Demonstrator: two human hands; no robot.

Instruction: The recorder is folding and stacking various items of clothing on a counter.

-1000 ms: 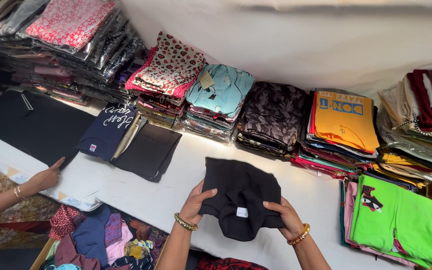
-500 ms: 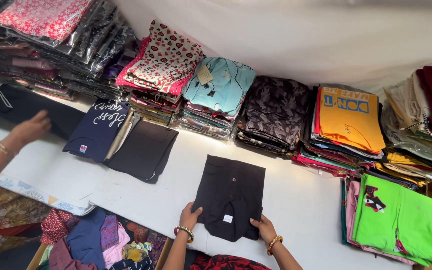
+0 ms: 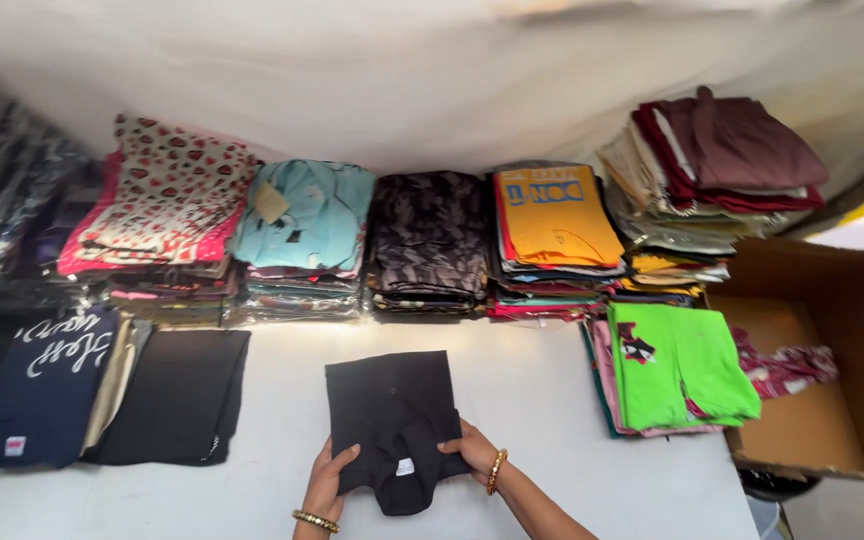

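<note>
Left hand fingers (image 3: 344, 457): curled over the near left edge of the black garment (image 3: 390, 412), pinching its cloth; the thumb lies on top, and a gold bangle sits at the wrist.
Right hand fingers (image 3: 455, 447): closed on the near right edge of the same garment, thumb on top, gold bangle at the wrist.
Left hand (image 3: 328, 485): low at the near edge of the counter (image 3: 542, 400), palm down on the cloth.
Right hand (image 3: 472, 455): just right of the small white label, close to the left hand with the folded collar part between them.
Black garment: lies flat near the middle of the counter's near edge, folded to a rough square, with a smaller flap hanging toward the person.
Handling, as I judge it: light, soft and limp knit; it will sag and lose its fold if lifted by one corner. Not slippery, not fragile.
Where to hold: both near corners at once, or flat hands under the fold, keeping the layers together.
Left of it: a flat black piece (image 3: 174, 395) and a navy printed shirt (image 3: 40, 395).
Far edge: a row of folded stacks, among them an orange shirt (image 3: 552, 215).
Right edge: a green garment (image 3: 680, 365) beside a cardboard box (image 3: 852, 320).
</note>
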